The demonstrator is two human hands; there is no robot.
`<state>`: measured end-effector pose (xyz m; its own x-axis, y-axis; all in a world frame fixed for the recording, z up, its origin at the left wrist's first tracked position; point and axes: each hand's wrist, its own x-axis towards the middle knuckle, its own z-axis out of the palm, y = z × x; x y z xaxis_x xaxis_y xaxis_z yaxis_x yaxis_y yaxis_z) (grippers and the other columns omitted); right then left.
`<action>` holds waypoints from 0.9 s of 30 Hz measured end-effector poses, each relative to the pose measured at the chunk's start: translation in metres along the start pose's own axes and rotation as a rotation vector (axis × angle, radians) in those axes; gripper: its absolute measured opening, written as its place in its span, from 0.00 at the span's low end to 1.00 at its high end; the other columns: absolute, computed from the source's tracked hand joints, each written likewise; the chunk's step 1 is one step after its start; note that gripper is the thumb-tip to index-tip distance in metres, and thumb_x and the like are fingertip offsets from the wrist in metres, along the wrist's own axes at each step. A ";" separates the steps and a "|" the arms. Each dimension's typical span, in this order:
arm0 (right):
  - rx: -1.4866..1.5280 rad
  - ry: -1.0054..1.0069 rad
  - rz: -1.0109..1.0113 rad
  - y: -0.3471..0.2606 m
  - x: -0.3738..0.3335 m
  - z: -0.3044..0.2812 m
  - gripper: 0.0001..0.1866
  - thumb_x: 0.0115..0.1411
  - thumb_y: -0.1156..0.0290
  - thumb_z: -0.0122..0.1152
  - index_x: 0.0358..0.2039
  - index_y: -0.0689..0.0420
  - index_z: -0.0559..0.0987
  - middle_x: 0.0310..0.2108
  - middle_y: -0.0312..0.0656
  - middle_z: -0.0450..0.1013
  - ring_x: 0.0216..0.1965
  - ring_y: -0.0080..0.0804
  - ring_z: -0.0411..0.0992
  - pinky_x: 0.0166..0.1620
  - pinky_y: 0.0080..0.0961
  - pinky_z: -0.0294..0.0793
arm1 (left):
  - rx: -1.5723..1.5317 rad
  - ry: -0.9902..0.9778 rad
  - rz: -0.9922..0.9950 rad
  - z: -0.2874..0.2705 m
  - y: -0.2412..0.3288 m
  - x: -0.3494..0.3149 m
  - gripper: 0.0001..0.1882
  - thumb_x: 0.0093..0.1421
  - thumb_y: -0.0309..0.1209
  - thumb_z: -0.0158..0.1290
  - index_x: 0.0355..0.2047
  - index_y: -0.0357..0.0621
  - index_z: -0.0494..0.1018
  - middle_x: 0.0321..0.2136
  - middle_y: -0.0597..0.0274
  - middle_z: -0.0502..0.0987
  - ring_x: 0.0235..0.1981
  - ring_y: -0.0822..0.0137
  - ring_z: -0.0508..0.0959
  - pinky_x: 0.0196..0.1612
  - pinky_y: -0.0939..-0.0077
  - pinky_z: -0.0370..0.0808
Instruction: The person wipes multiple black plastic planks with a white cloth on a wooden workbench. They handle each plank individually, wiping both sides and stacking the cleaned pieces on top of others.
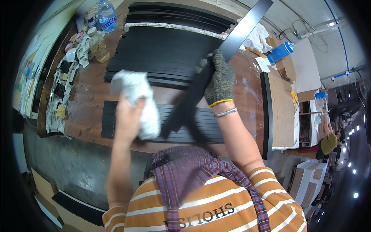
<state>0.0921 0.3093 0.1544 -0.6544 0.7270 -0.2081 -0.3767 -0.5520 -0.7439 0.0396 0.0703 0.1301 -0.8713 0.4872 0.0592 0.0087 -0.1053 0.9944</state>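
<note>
1. My right hand, in a knit glove with a yellow cuff, is wrapped around a long black strip and grips it near the middle.
2. The strip runs on a slant: its upper end points up and to the right, past the far edge of the tabletop, and its lower end comes down toward me, over the near row of strips.
3. My left hand is bare and closed on a crumpled white cloth; the fingers are folded into it.
4. The cloth sits just left of the strip's lower end; I cannot tell whether it touches it.
5. Under both hands a low row of black strips lies flat on the brown tabletop.
6. Beyond it a bigger stack of black strips covers the middle of the tabletop, with another pile behind.
7. At the far left corner stand a clear water bottle and a small jar.
8. A blue bottle lies off to the right, near a pale board.
9. Another person stands well off to the right.
</note>
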 end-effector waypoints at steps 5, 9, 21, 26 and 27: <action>0.009 -0.199 0.056 -0.006 0.001 -0.008 0.09 0.67 0.64 0.63 0.34 0.56 0.77 0.25 0.40 0.73 0.25 0.32 0.72 0.28 0.30 0.74 | 0.647 -0.567 0.293 0.028 -0.034 -0.037 0.34 0.47 0.13 0.52 0.58 0.41 0.73 0.60 0.40 0.71 0.56 0.44 0.76 0.60 0.61 0.72; -0.518 -0.264 0.037 -0.047 0.008 -0.048 0.16 0.67 0.57 0.61 0.39 0.58 0.78 0.26 0.40 0.74 0.24 0.30 0.73 0.27 0.27 0.74 | 0.386 -0.119 -0.108 0.000 -0.041 -0.028 0.25 0.50 0.11 0.50 0.49 0.33 0.77 0.51 0.45 0.77 0.49 0.49 0.81 0.55 0.64 0.76; -1.507 -0.723 0.513 -0.030 -0.092 -0.086 0.21 0.64 0.56 0.64 0.43 0.64 0.81 0.37 0.55 0.80 0.36 0.38 0.80 0.38 0.37 0.77 | 0.990 -0.003 0.766 -0.033 -0.012 0.078 0.12 0.57 0.36 0.57 0.41 0.52 0.81 0.49 0.64 0.82 0.64 0.61 0.71 0.72 0.40 0.42; -1.707 -0.788 -0.200 -0.048 -0.111 -0.100 0.27 0.61 0.41 0.61 0.35 0.57 0.83 0.29 0.55 0.77 0.32 0.54 0.77 0.39 0.45 0.75 | 0.644 0.620 0.227 -0.169 -0.028 0.102 0.10 0.63 0.23 0.49 0.39 0.32 0.78 0.29 0.58 0.81 0.27 0.70 0.75 0.32 0.71 0.73; -1.793 -0.761 -0.168 -0.044 -0.107 -0.100 0.28 0.60 0.41 0.60 0.35 0.57 0.83 0.30 0.54 0.78 0.33 0.54 0.77 0.39 0.45 0.75 | 0.345 0.687 0.083 -0.183 -0.034 0.088 0.10 0.66 0.25 0.49 0.40 0.30 0.78 0.30 0.60 0.80 0.29 0.72 0.75 0.34 0.74 0.72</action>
<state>0.2438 0.2968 0.1455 -0.9739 0.1500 -0.1702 0.2169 0.8352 -0.5053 -0.1270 -0.0417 0.0851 -0.9690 -0.1697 0.1793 0.1416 0.2132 0.9667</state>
